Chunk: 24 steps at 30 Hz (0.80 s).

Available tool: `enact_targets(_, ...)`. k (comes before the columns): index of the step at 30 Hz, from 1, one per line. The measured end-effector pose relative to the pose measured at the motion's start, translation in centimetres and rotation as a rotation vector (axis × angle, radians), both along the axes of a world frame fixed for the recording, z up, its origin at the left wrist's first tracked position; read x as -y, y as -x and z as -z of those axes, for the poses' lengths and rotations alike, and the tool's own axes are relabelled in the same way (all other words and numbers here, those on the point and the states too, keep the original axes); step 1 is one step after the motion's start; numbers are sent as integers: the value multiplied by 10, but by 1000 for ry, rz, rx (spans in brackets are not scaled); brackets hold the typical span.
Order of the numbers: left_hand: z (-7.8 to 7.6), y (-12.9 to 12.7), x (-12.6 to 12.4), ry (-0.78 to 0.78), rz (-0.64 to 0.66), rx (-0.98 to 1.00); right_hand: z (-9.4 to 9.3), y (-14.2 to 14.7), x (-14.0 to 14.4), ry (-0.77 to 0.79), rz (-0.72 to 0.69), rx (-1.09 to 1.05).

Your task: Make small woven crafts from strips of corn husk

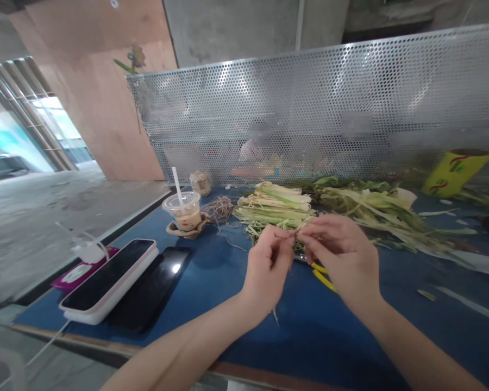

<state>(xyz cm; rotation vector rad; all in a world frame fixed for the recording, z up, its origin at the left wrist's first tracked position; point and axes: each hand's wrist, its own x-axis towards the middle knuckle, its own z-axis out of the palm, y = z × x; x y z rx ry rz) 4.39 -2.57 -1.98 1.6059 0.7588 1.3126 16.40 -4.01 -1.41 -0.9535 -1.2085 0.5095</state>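
My left hand [269, 263] and my right hand [338, 252] meet above the blue table [212, 271], fingertips pinched together on a thin pale leaf strip [295, 233]. A fibre end hangs below the left hand. Just behind the hands lies a stack of cut green and pale leaf strips [275, 206]. Under the right hand a tool with yellow handles [324, 277] rests on the table, partly hidden.
A loose pile of long green leaves [375, 209] spreads at the right. A plastic cup with a straw [184, 210], a coil of twine [219, 209], two phones [110, 277] and a charger [89, 251] sit at the left. A perforated metal screen [309, 108] backs the table; a yellow cup [456, 171] lies far right.
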Motion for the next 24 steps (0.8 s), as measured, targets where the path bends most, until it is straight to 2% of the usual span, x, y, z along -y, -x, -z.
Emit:
enact_targets(4,1,4,2,-184,-102,-184,-5,2,6,-39,63,17)
enact_targets(9,3,6,1,-303,-169,-326,-7,2,10,-55,72,62)
enact_targets(14,5,9,-3,-637,-259,-477,-4,1,9,-33,65,136)
enact_targets(16,4,10,-5,-723,-275,-535,-1,0,9,-30,85,199)
enact_targets(21,1,15,-7,-749,-321,-583,4,-1,9,-153,144,434)
enact_targets(24,1,16,-7,-737,-308,-564,4,0,9,-153,160,425)
